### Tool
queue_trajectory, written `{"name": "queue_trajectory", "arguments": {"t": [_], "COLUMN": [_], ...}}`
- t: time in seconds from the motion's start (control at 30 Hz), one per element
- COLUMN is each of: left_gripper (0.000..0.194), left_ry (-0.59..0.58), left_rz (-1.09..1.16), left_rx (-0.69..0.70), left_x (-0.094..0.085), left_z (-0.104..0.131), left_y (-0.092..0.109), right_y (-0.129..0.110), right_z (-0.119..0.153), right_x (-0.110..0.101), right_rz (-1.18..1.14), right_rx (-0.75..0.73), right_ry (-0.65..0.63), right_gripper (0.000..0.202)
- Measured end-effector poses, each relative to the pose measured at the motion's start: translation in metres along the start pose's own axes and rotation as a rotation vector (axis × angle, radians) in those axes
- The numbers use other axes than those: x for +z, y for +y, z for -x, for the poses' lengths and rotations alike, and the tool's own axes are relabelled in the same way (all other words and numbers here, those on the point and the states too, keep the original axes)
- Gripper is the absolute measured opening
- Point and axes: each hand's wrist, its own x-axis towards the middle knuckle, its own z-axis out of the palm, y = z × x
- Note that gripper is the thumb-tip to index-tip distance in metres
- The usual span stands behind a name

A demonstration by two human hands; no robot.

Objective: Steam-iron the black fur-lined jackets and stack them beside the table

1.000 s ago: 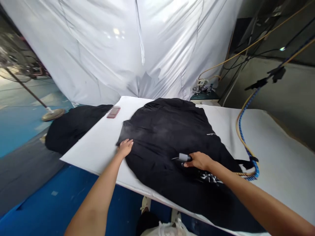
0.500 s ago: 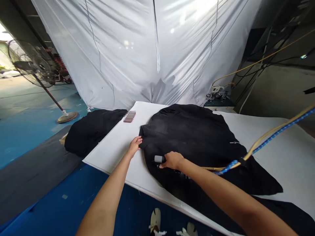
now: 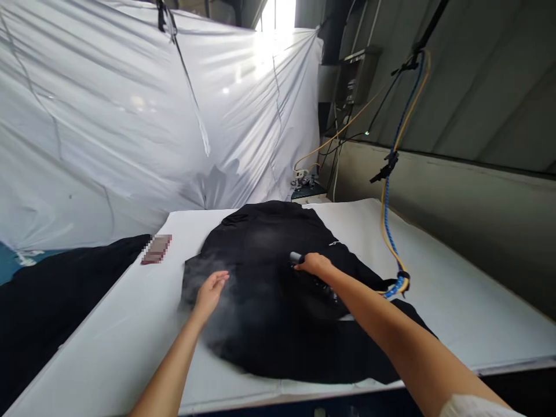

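A black garment lies spread over the white table. My right hand is wrapped round the grey-tipped handle of an iron, whose dark body is hard to see against the cloth. Blue and yellow lines run from the iron's rear. My left hand is over the left part of the garment, fingers together and slightly bent; whether it touches the cloth or holds anything is unclear. Pale steam drifts around it.
The white table reaches far to the right. A reddish, blurred-out object lies at its left edge, beside a dark cloth pile. The blue and yellow cables hang at the right. White sheeting hangs behind.
The view has turned right. My left hand has left the garment's left edge and is over the cloth. The iron has moved farther up the garment, and steam has appeared.
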Motion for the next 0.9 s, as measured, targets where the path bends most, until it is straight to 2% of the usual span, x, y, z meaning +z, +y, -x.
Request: {"name": "queue_trajectory", "arguments": {"t": [0.13,0.23,0.33,0.4,0.47,0.57,0.67,0.7,0.77,0.83,0.9], "left_gripper": [0.03,0.03,0.035,0.039,0.043,0.05,0.056,0.057,0.058,0.058,0.057], "left_ry": [-0.092,-0.185,-0.303,-0.395,-0.474,-0.509,-0.472,-0.463,-0.461,-0.474,-0.494], "left_rz": [-0.063,-0.11,-0.217,-0.368,-0.568,-0.818,-0.947,-0.971,-1.002,-1.016,-1.022], "left_rx": [0.012,0.024,0.025,0.039,0.036,-0.033,-0.074,-0.073,-0.066,-0.051,-0.035], "left_x": [0.048,0.082,0.115,0.134,0.15,0.168,0.177,0.178,0.179,0.18,0.18], "left_z": [-0.002,-0.004,-0.003,0.0,0.004,0.008,0.009,0.009,0.007,0.005,0.003], "left_y": [0.009,0.013,0.015,0.016,0.014,0.007,0.0,-0.001,-0.003,-0.004,-0.003], "right_y": [0.117,0.196,0.256,0.283,0.298,0.3,0.286,0.28,0.269,0.259,0.252], "right_z": [-0.018,-0.022,-0.025,-0.027,-0.031,-0.035,-0.029,-0.025,-0.012,0.006,0.027], "right_x": [-0.024,-0.029,-0.025,-0.021,-0.016,-0.011,-0.009,-0.008,-0.006,-0.001,0.009], "right_rz": [-0.039,-0.113,-0.195,-0.239,-0.269,-0.236,-0.101,-0.059,-0.03,-0.063,-0.119], "right_rx": [0.186,0.334,0.458,0.518,0.562,0.561,0.434,0.37,0.237,0.122,0.067], "right_ry": [0.057,0.079,0.084,0.111,0.176,0.331,0.484,0.491,0.401,0.241,0.104], "right_gripper": [0.061,0.059,0.061,0.066,0.072,0.07,0.057,0.051,0.041,0.032,0.022]}}
